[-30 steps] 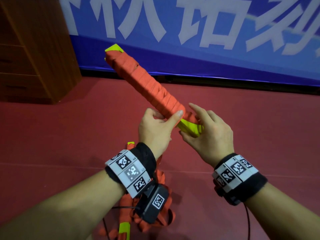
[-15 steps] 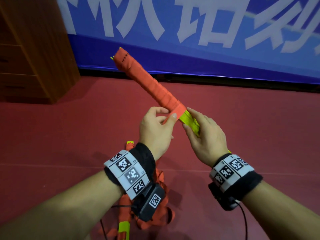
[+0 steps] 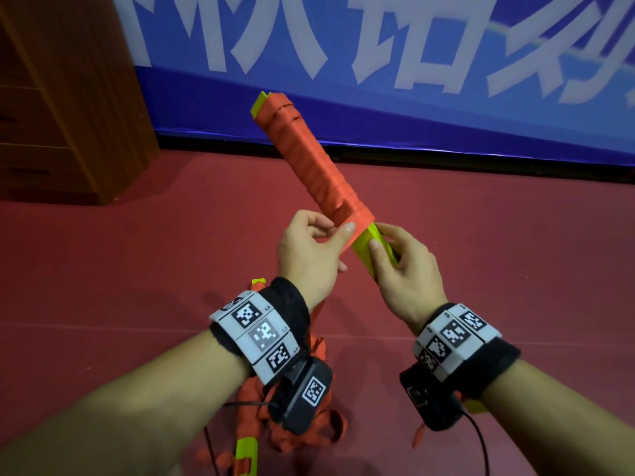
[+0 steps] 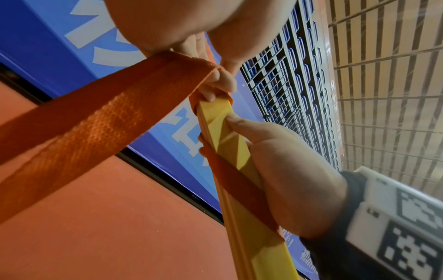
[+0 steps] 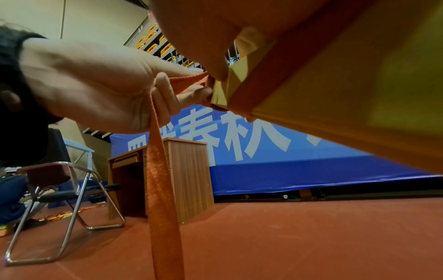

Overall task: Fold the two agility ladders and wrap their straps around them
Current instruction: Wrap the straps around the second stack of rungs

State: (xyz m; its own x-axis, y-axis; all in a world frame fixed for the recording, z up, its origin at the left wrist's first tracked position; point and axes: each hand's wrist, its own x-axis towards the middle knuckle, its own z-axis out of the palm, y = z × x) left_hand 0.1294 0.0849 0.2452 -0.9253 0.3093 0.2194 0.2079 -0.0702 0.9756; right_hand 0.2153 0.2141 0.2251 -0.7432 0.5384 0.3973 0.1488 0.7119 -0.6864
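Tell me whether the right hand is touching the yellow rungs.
Touching. In the left wrist view the right hand wraps the yellow rungs, thumb pressed on their face; the head view shows its fingers curled round them below the orange strap.

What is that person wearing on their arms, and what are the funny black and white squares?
Both arms are bare, no sleeves. Each wrist has a black fuzzy band: left wristband, right wristband. White blocks on them carry black-and-white square code markings. Under each wrist hangs a small black camera box with a thin black cable.
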